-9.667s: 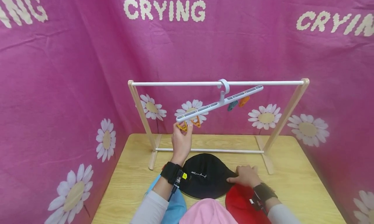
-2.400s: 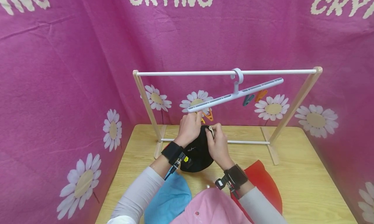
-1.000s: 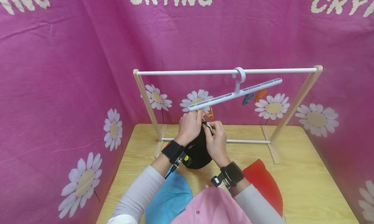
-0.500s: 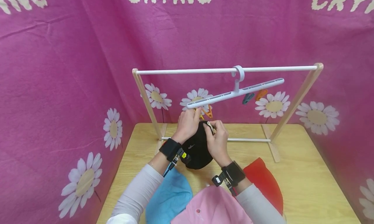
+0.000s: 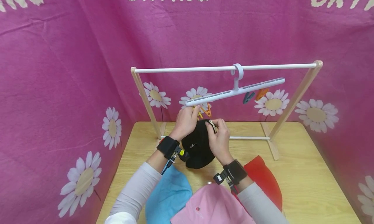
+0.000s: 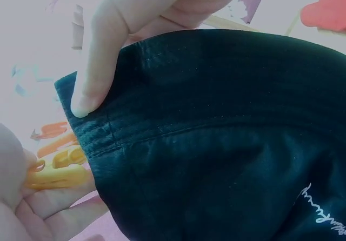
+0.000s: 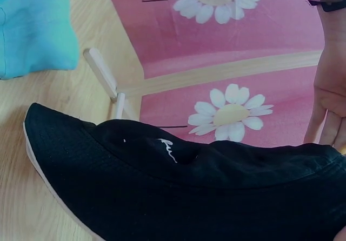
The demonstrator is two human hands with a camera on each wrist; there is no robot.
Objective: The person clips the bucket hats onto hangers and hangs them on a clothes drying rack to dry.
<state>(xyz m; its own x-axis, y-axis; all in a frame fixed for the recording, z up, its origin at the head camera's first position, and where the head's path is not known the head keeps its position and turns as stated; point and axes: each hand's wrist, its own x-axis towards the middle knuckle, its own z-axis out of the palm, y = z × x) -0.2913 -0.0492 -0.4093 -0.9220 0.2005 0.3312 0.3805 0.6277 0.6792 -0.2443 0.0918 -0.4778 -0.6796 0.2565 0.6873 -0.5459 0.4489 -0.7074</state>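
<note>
Two hands at work: right hand (image 5: 219, 137) pinches black hat (image 5: 197, 146) brim; left hand (image 5: 187, 120) squeezes yellow clip (image 6: 54, 172) under white hanger (image 5: 235, 91).

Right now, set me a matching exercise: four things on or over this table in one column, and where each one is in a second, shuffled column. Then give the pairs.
Things:
1. black hat
2. blue hat
3. red hat
4. white hanger

Places:
A. hooked on the top rail of the rack
B. flat on the table, beside the right forearm
C. raised between both hands
D. on the table under the left forearm

Pairs: 1-C, 2-D, 3-B, 4-A
</note>
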